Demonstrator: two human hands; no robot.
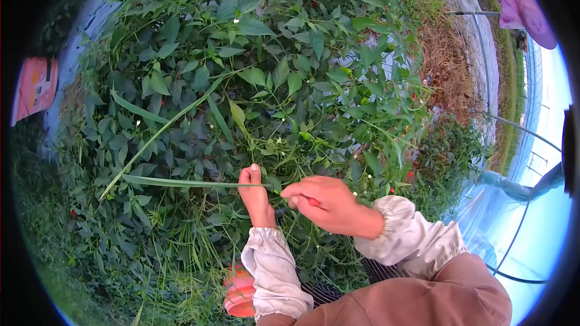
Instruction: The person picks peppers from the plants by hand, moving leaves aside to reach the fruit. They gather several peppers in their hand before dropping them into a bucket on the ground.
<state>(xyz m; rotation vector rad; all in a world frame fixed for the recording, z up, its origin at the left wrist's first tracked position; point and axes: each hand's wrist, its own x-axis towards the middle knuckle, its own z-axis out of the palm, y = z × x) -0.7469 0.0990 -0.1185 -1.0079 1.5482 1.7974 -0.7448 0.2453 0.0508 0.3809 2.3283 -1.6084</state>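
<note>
My left hand [256,198] is closed low among the leafy pepper plants [181,102], its thumb pointing up. What its fingers grip is hidden. A long green grass blade [181,183] runs from the left up to that hand and crosses it. Just to the right, my right hand [332,205] is curled shut, with a red pepper [313,201] partly showing between its fingers. The fingertips of the right hand point toward the left wrist, close to small green stems. Light sleeve covers are on both forearms.
An orange-red bucket [240,296] stands beside my left forearm. A pink container [37,89] is at the far left. Dry straw [447,54] lies along the row's right side. A pink-purple cloth item [525,18] hangs on a pole at upper right, near clear plastic sheeting [483,214].
</note>
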